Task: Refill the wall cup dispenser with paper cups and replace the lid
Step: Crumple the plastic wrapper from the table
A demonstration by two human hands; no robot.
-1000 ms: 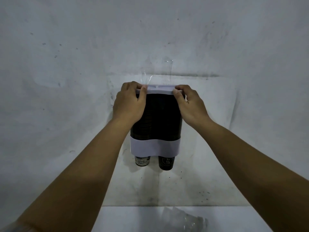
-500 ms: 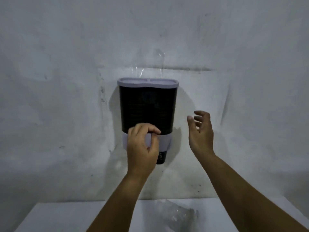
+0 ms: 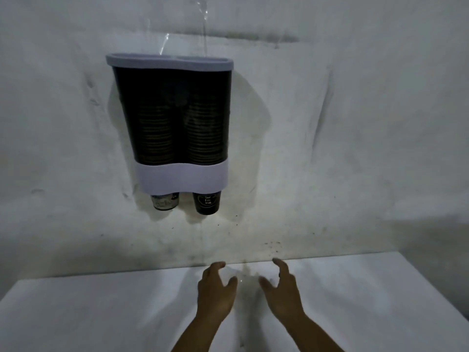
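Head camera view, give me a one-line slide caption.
Lid on the filled dispenser; both open hands reach toward clear plastic wrap.

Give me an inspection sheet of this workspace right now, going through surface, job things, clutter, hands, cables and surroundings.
Surface: white table below the dispenser, against the wall.
Job's things: wall cup dispenser holds two stacks of dark cups; lid sits on top; one cup pokes out of the right outlet, a paler cup bottom out of the left.
Clutter: clear crumpled plastic wrap on the table between the hands, blurred.
Hands: left hand and right hand open, fingers spread on either side of the wrap; contact cannot be told.
Cables: nothing seen.
Surroundings: stained white wall; clear tape strips above the lid.
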